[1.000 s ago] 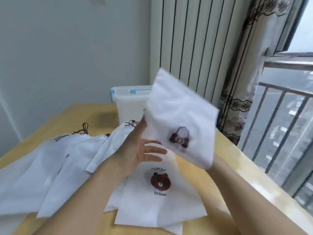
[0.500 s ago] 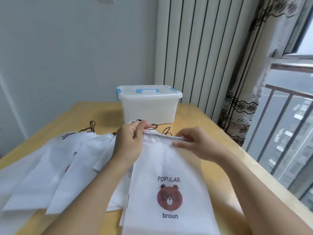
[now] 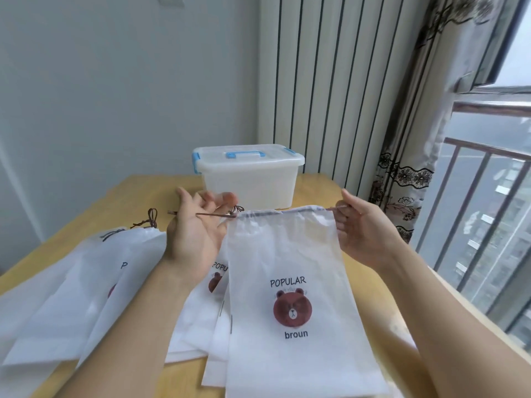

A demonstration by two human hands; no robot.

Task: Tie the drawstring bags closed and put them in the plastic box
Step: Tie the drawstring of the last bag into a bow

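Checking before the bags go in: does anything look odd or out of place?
One thing: the plastic box has its lid on and blue latches down, so no bag fits yet. The bear bag looks undamaged.

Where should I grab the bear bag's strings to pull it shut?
Pinch the brown drawstring where it sticks out at each top corner of the bear bag, coming from the sides. The cord exits there, as the left hand and right hand show.

The drawstring bag (image 3: 290, 254) at lower centre looks like thin, matt white non-woven cloth, threaded with brown cord (image 3: 215, 215); the plastic box (image 3: 249, 179) at centre is smooth, translucent, with glossy blue clips; the table (image 3: 138, 193) is smooth pale wood
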